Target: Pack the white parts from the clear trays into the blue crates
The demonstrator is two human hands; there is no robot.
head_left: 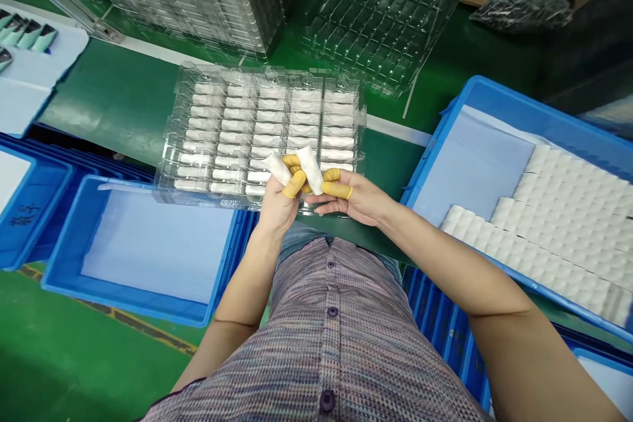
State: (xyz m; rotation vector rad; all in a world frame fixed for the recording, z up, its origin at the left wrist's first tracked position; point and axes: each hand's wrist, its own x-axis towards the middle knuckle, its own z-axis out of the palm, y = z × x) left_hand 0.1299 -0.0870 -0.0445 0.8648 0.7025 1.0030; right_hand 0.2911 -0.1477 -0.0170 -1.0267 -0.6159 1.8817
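Note:
Yellow finger cots cover some fingertips of both hands. My left hand is closed round a white curved plastic piece, which pokes up past the thumb. Between the thumb and fingers of my right hand is a second white plastic piece, held tilted close to the left fingers. Below both hands lies a clear plastic blister tray, its columns filled with rows of similar white pieces. The hands hide part of its near right section.
At right, a blue bin holds many white pieces on paper. Another blue bin, lined with white paper, stands at left. Stacked clear trays rise behind the work surface, with more clear trays beside them. A dark plastic bag lies far right.

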